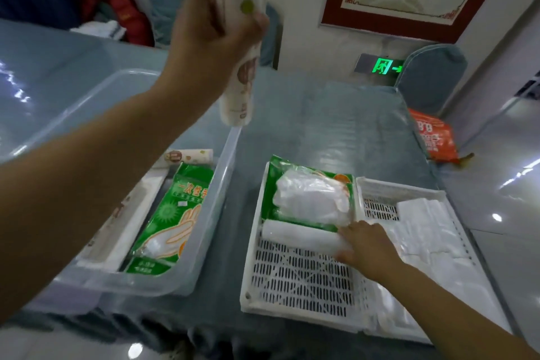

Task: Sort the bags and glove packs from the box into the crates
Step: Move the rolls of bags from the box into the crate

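My left hand [210, 29] is raised high above the clear plastic box [204, 242], gripping a white printed roll of bags [239, 79] held upright. Inside the box lie a green glove pack [172, 219] and another printed roll [190, 155]. My right hand [365, 245] rests in the left white slatted crate [292, 278], fingers around the end of a white roll [298, 235]. A green glove pack [309, 199] lies at that crate's far end. The right white crate [380, 187] holds flat white bag packs [423, 228].
The box and crates sit on a table with a blue-grey cloth [321, 126]. A blue-covered chair [432, 76] stands at the far right, with an orange bag [435, 137] by the table edge. Red and blue clothing [114, 6] is piled behind the table.
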`<state>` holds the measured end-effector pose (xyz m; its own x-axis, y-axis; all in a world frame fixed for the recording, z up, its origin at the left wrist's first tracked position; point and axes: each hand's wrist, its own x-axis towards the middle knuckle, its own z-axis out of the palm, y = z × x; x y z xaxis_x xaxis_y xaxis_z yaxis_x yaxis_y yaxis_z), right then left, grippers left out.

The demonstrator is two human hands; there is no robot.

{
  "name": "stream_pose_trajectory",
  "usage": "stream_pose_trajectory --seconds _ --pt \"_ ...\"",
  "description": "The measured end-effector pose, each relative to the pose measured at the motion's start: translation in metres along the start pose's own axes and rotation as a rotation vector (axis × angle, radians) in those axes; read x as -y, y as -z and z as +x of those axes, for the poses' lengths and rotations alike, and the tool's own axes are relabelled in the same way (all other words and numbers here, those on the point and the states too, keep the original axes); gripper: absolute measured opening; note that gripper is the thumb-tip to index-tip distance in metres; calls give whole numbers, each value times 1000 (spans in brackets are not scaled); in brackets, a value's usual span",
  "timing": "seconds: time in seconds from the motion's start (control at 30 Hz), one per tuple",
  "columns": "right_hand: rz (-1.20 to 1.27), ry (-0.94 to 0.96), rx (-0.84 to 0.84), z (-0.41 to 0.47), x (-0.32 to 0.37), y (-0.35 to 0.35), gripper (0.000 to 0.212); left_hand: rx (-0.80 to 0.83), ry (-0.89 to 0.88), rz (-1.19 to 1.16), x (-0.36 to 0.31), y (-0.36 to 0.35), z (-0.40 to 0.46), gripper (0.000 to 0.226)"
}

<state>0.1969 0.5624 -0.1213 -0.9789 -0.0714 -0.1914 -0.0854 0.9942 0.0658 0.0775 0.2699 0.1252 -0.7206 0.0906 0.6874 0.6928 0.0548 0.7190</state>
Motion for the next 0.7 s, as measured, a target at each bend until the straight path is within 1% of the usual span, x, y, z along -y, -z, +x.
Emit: stream_pose_trajectory --seconds 0.07,0.13,0.2,0.27,0.33,0.47,0.6,0.7 --pt "-47 25 -26 6 -4 -12 48 157 79 -40 -3 -25 -8 57" --pt "-44 25 -61 11 -6 -17 50 281 189 -14 3 -49 -16 55" --pt "-24 25 -78 12 -8 -23 52 332 326 53 13 -73 -25 50" --pt "18 30 -100 12 -10 -26 50 376 462 110 27 -93 -37 48" --pt "26 26 -132 11 -11 -28 46 452 543 135 43 -108 -50 46" --pt "7 16 -216 7 -14 -27 40 692 591 240 67 -127 -82 42" --pt "139 -10 -286 7 -25 -27 30 858 667 238 90 -148 -121 44" --pt "321 -5 -451 -2 -33 -20 26 1074 695 253 106 -157 -144 42"
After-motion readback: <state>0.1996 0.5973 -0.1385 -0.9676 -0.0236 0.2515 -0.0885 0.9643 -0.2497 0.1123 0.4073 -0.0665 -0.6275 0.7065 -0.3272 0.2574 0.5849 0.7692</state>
